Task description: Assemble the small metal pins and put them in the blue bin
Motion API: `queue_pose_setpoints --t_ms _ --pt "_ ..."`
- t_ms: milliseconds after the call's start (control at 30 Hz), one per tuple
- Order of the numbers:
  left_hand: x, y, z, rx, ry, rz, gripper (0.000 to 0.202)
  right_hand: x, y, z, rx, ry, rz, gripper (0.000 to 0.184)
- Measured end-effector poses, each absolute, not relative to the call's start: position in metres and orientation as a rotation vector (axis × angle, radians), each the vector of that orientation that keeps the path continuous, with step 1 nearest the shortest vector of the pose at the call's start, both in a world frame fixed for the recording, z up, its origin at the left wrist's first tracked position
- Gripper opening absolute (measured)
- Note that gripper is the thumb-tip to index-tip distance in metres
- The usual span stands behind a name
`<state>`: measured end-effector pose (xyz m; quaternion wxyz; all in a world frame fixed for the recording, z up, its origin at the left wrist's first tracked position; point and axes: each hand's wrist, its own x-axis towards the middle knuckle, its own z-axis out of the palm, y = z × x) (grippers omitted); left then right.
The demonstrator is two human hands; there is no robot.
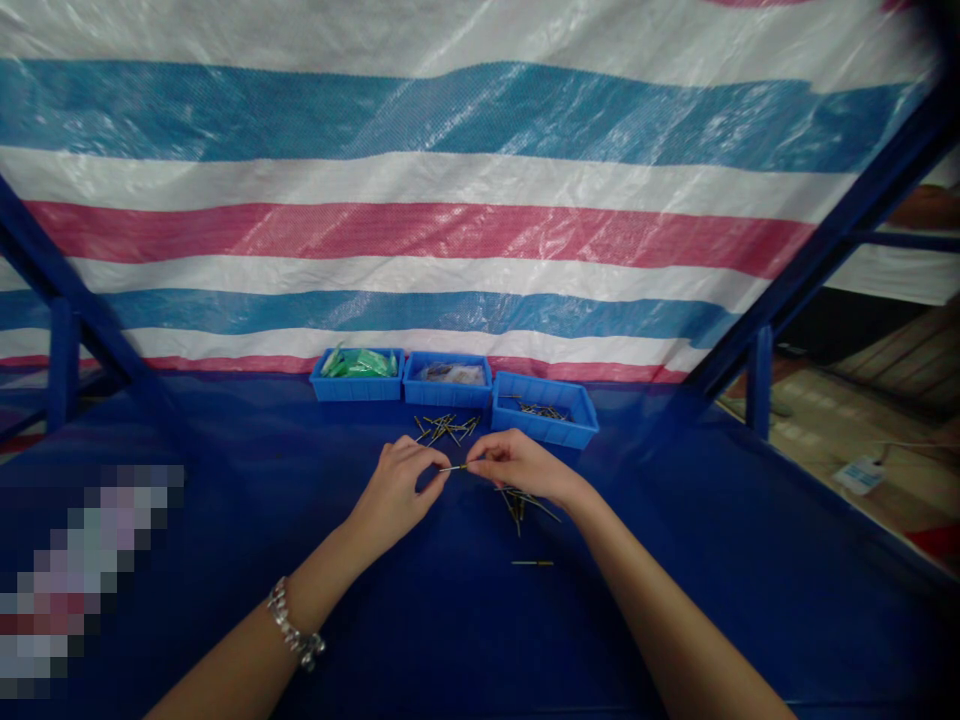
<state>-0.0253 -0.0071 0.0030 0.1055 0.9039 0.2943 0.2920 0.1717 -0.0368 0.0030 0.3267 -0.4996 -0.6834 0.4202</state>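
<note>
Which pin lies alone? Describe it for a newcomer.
From the three blue plastic bins at the far edge of the blue work surface, come toward the camera, past the far pin pile. Just below the nearer pile, one slim pin lies by itself, touching no other.

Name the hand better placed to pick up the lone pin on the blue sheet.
Right hand, probably: the lone pin lies nearer it, just past the pile of pins below it; the left hand is farther off. Both pinch one pin.
</note>
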Motion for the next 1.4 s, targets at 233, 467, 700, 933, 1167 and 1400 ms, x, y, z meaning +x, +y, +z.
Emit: queue_pose_setpoints --t_ms 233,467,700,933,1167,1400 --pt "-0.025 -0.007 0.002 2.666 0.871 0.846 0.009 0.169 -0.038 0.006 -1.287 -1.782 1.141 0.018" --pt "-0.025 -0.007 0.002 2.661 0.880 0.827 0.009 0.169 -0.039 0.010 -1.286 -1.792 1.142 0.024" --pt "-0.026 -0.007 0.002 2.667 0.892 0.817 0.012 0.169 -0.040 0.010 -1.311 -1.753 1.127 0.021" --pt "-0.025 -0.006 0.001 2.627 0.917 0.824 0.009 0.180 -0.038 0.018 -1.327 -1.552 0.889 0.019" --pt "-0.025 -0.007 0.001 2.621 0.909 0.832 0.010 0.211 -0.037 0.022 -1.370 -1.224 0.461 0.027" --pt "-0.027 -0.006 0.000 2.624 0.899 0.832 0.010 0.243 -0.034 0.009 -1.533 -0.982 0.136 0.030"
